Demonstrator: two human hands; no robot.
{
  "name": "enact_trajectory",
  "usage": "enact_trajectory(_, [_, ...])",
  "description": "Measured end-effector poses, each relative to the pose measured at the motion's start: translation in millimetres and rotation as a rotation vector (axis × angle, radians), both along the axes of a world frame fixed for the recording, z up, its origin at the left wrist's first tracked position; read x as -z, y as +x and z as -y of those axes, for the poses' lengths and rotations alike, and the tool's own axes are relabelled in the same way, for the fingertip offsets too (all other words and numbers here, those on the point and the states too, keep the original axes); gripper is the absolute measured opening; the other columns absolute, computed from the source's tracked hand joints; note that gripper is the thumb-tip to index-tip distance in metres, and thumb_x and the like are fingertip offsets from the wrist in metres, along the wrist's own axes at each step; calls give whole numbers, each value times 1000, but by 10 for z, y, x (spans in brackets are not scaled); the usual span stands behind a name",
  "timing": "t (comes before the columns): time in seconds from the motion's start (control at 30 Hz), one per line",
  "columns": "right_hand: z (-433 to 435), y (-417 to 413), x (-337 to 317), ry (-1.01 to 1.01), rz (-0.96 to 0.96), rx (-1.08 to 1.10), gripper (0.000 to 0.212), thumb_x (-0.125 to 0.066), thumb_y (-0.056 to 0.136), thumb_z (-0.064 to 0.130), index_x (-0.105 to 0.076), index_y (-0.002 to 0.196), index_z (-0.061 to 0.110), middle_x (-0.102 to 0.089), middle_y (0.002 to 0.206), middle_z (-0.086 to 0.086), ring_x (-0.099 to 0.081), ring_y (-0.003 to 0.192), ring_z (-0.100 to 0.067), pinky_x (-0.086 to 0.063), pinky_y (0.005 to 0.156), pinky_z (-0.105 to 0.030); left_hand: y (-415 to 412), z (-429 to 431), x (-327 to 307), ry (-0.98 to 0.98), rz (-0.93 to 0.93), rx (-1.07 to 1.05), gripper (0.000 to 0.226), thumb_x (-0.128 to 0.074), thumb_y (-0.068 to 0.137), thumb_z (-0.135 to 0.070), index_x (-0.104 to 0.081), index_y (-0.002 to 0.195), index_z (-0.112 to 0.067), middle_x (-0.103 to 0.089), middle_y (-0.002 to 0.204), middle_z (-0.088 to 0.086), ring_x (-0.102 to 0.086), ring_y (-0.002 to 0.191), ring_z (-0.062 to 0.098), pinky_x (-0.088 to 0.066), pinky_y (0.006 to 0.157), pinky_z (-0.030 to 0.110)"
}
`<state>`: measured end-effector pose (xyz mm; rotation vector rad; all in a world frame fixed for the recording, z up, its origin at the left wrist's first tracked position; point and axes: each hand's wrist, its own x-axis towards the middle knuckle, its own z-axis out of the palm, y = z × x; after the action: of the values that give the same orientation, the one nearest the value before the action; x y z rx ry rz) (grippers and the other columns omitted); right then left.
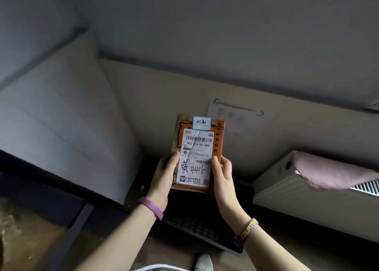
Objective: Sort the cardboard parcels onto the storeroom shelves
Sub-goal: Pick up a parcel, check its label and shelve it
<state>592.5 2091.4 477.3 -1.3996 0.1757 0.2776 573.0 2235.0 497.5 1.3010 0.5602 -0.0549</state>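
**Small parcel held up in both hands, label facing the camera**

At the far left a pale wall panel [61,115] slopes down to a dark floor edge; nearer, at the lower left corner, lies a blurred brownish surface that cannot be identified. The left hand [166,174] wears a purple wristband [151,207] and grips the left edge of the parcel [218,139], thumb laid across the front, fingers hidden behind; the parcel is a flat orange-brown packet, held upright in mid-air at the centre of the view, clear of every surface. A white shipping label [195,158] with barcodes and handwritten marks covers most of its face; a small blue-bordered sticker [202,123] sits at its top edge. The right hand [222,174] grips the right edge likewise, thumb on the label; its wrist carries a purple band with yellow lettering [249,228]. Below the hands lies a dark keyboard-like object [194,227]. On the far wall, just right of the parcel, hangs a sheet of paper [238,115] with faint writing; at the right stands a white radiator [297,201] with a pink cloth [332,172] draped on top.
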Motion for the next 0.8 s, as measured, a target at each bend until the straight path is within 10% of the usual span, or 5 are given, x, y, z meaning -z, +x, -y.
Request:
enact_trajectory(0.13, [-110, 140, 954, -51, -129, -14, 54, -51, 88, 47, -45, 132, 16, -64, 122, 4, -66, 104, 1, -53, 77, -12, 183, -144, 1003, -30, -155, 2, 53, -60, 80, -53, -61, 121, -20, -73, 108, 3, -69, 101, 18, -54, 92, 40])
enact_trajectory(0.4, [-213, 179, 3389, -79, -343, 84, 50, -49, 90, 42, -46, 133, 17, -67, 121, 2, -66, 107, -5, -54, 91, -22, 363, -269, 3525, 142, -277, 149, 36, -48, 79, -54, -70, 95, -31, -75, 96, -9, -69, 93, 2, -50, 68, 10])
enact_trajectory(0.6, [-186, -16, 5200, -91, -466, 114, 47, -49, 94, 39, -42, 138, 23, -63, 127, 1, -65, 109, -5, -53, 88, -15, 191, -159, 5389, 118, -417, 154, 30, -49, 93, -43, -64, 115, -28, -71, 110, -4, -67, 99, 10, -51, 86, 28])
enact_trajectory(0.8, [-274, 203, 6356, -90, -548, 154, 45, -51, 96, 42, -40, 138, 26, -65, 122, 4, -65, 106, -4, -54, 88, -19, 368, -180, 6237, 481, -342, 188, 56, -52, 96, -28, -31, 148, -24, -42, 137, -12, -39, 119, -2, -33, 82, -1])
